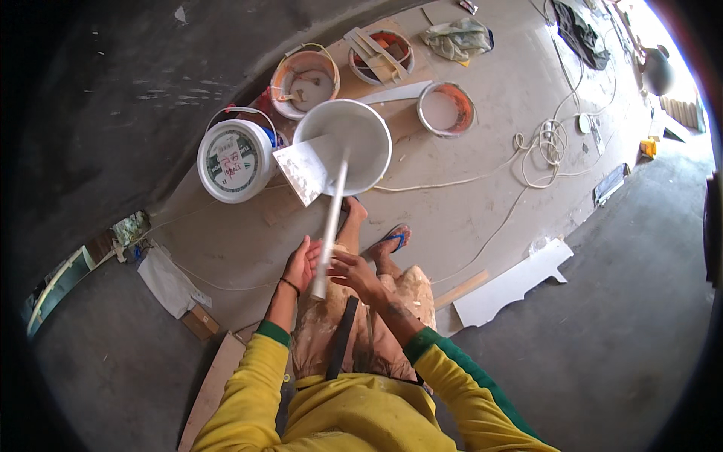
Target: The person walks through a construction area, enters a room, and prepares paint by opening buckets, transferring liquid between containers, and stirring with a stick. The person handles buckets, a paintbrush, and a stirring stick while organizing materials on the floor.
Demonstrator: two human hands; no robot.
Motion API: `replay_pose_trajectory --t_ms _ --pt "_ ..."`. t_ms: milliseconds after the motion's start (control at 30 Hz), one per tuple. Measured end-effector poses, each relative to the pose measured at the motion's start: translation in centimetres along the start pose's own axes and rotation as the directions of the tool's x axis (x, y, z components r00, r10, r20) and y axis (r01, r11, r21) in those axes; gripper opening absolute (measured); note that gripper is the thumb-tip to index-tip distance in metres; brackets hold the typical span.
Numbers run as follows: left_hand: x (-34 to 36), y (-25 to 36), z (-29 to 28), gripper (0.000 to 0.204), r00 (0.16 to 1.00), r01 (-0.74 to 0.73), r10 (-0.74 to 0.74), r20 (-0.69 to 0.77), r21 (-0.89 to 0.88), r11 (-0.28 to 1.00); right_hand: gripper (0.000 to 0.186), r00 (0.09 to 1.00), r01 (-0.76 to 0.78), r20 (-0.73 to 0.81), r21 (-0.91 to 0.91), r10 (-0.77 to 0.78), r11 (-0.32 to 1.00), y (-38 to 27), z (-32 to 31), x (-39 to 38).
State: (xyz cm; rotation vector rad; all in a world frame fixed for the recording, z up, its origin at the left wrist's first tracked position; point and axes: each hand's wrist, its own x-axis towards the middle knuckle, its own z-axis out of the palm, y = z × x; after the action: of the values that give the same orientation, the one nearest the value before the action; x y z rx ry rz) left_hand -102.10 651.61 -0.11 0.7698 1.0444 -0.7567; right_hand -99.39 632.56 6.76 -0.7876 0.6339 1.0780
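Note:
A long white pole point(335, 211) slants up out of the large white bucket point(374, 143) in front of me. Its near end comes between my two hands. My left hand point(302, 264) has its fingers stretched out on the pole's left side. On the other side, my right hand point(352, 271) is open too, fingers spread near the pole. Whether either palm presses on it I cannot tell. A flat, white-smeared board point(301, 175) rests at the bucket's left rim. The bucket's contents look pale and blurred.
A lidded white bucket point(233, 162) stands at left. Behind are an orange bucket point(280, 79), a bucket with flat tools point(376, 56) and a smaller orange bucket point(463, 102). Cable point(553, 147) coils at right. A cut white panel point(512, 282) lies near my feet.

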Motion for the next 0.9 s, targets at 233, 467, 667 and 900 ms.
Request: replay_pose_trajectory --t_ms 233,467,667,900 --pt "-7.2 3.0 0.5 0.038 0.999 0.004 -0.005 0.038 0.030 1.000 0.032 0.946 0.275 -0.008 -0.505 -0.323 0.818 5.3 -7.5 -4.3" --pt "-9.8 9.2 -0.6 0.026 0.829 -0.413 0.509 -0.232 0.358 0.837 0.029 0.615 0.173 -0.777 -0.028 -0.130 0.985 12.4 -28.6 -21.3" --pt "-11.4 10.7 2.4 0.033 0.586 -0.800 0.768 -0.260 -0.032 0.600 0.024 0.515 -0.173 -0.857 -0.128 -0.021 0.976 18.5 -34.8 -31.0" --pt "-9.6 14.3 4.2 0.032 0.443 -0.893 0.878 -0.181 -0.169 0.416 0.035 0.736 0.121 -0.551 -0.464 -0.393 0.878 14.5 -28.3 -22.9"
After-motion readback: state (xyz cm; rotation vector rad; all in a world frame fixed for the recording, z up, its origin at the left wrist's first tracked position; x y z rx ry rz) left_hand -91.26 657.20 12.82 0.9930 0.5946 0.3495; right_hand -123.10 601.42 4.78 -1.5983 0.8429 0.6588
